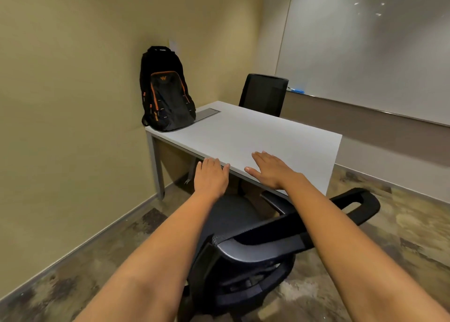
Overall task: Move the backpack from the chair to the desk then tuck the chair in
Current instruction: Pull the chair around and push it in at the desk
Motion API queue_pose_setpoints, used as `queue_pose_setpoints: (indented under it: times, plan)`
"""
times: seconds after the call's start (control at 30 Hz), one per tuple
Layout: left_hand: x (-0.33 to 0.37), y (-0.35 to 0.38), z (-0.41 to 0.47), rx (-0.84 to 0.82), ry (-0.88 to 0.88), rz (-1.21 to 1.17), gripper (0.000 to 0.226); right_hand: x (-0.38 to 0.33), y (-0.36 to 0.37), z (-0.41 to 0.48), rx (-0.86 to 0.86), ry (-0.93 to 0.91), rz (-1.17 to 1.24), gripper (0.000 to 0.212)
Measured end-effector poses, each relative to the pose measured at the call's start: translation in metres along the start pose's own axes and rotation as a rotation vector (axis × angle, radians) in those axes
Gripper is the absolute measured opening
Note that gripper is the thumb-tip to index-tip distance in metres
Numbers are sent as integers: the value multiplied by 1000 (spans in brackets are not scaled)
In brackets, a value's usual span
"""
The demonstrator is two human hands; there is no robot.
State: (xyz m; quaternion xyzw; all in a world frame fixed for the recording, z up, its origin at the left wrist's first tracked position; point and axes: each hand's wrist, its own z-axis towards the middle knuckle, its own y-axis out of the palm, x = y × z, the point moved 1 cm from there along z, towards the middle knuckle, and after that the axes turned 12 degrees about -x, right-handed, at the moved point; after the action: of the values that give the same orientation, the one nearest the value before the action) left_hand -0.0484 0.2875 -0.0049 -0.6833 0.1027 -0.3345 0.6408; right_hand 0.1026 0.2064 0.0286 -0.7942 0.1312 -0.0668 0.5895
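A black backpack (165,90) with orange trim stands upright on the far left corner of the white desk (255,136), leaning on the wall. A black office chair (255,246) stands below me at the desk's near edge, its seat partly under the desk, its backrest toward me. My left hand (210,178) hovers over the seat at the desk's edge, fingers spread, thumb touching the edge. My right hand (271,169) lies flat and open on the desk top near the same edge. Both forearms reach over the chair's backrest. Neither hand holds anything.
A second black chair (264,94) is tucked in at the desk's far side. A whiteboard (365,49) fills the right wall, with a blue item on its ledge. A grey cable hatch (207,113) sits in the desk beside the backpack. The yellow wall runs along the left.
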Motion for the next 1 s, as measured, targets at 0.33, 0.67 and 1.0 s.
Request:
queue_pose_setpoints:
  times: [0.33,0.67,1.0]
  plan:
    - [38,3,-44,-20,96,111,35,23,19,-59,27,28,96,69]
    - [89,9,-84,-65,-15,31,47,66,25,-103,8,-33,97,67]
    - [162,31,-129,-36,-175,66,38,132,37,-152,81,-226,163,60]
